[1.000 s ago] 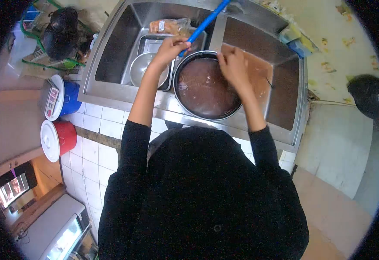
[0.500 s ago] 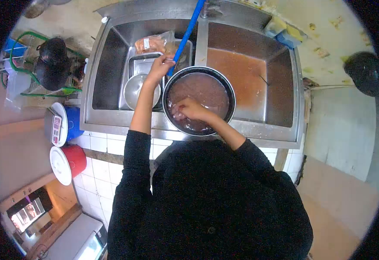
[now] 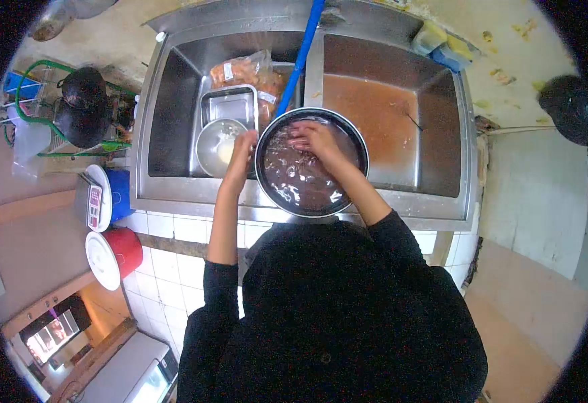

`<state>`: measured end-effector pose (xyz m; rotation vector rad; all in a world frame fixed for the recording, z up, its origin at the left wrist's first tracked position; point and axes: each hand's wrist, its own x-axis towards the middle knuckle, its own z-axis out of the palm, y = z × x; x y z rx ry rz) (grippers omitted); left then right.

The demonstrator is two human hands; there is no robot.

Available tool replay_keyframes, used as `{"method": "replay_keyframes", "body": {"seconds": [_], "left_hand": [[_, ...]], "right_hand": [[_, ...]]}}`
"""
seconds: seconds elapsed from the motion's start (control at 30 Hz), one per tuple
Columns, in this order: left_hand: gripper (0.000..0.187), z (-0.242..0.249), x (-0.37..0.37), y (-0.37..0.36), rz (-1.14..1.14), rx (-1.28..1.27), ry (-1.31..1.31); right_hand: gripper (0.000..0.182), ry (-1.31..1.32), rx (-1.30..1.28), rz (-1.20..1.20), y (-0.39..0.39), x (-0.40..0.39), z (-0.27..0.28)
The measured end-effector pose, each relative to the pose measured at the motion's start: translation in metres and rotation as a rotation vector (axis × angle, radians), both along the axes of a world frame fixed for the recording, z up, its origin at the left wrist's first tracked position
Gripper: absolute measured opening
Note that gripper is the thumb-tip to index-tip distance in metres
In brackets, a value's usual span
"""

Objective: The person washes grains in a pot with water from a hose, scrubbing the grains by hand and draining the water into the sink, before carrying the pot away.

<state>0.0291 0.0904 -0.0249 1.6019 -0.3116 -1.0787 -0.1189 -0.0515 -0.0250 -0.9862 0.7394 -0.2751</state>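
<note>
A big round black basin [image 3: 275, 191] full of brownish, rippling water rests across the divider of a steel double sink [image 3: 173, 195]. My left hand [image 3: 242, 152] is closed on the basin's left rim. My right hand [image 3: 314, 138] is inside the basin near its far side, with its fingers spread in the water. What lies under the water is hidden. A blue hose [image 3: 302, 54] slants down from the top of the sink to the basin's far rim, free of both hands.
In the left sink lie a small steel bowl [image 3: 214, 149], a steel tray [image 3: 230, 106] and a bag of orange food [image 3: 243, 70]. The right sink holds brown water [image 3: 381, 111]. Sponges [image 3: 441, 46] sit at the back right. Red [image 3: 122, 250] and blue [image 3: 118, 195] buckets stand below left.
My left hand has let go of the blue hose and dropped to the basin's left rim. My right hand has moved from the basin's near side to its far side.
</note>
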Motion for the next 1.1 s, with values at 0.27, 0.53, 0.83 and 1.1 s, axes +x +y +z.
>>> {"method": "replay_keyframes", "body": {"seconds": [0.27,0.53,0.83,1.1], "left_hand": [[0.058,-0.006,-0.032,0.024,-0.082,-0.01,0.373],[0.04,0.008,-0.022,0.015,0.018,0.105,0.521],[0.055,-0.003,-0.022,0.014,0.072,0.19,0.485],[0.028,0.048,-0.09,0.04,0.056,0.447,-0.462]], "right_hand": [[0.032,0.382,-0.844,-0.002,-0.016,-0.039,0.021],[0.012,0.519,-1.106,-0.008,-0.074,-0.048,0.059],[0.05,0.31,-1.321,-0.254,-0.278,0.076,-0.004],[0.03,0.731,-0.938,0.02,-0.398,0.117,-0.067]]}}
